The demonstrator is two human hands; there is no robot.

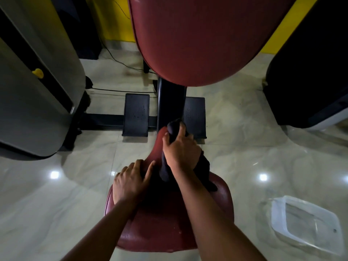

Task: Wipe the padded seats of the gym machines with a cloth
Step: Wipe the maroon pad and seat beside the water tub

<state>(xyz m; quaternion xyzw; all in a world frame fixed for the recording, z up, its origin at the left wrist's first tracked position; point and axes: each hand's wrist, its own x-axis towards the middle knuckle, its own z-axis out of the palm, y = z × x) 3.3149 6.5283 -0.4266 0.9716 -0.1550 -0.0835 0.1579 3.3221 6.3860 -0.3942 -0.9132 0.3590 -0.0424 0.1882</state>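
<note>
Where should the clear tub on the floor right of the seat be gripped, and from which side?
Take the tub by the rim of its long side nearest the red seat, coming down from above. It sits upright and open-topped, so that rim is exposed and looks closest. The right hand grips the cloth, so the left hand, resting on the seat, seems freer.

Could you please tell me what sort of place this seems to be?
Most likely a gym: a machine with a red padded seat and red back pad, black footplates at its base, and shrouded machines either side. The right hand grips a dark cloth on the seat.
</note>
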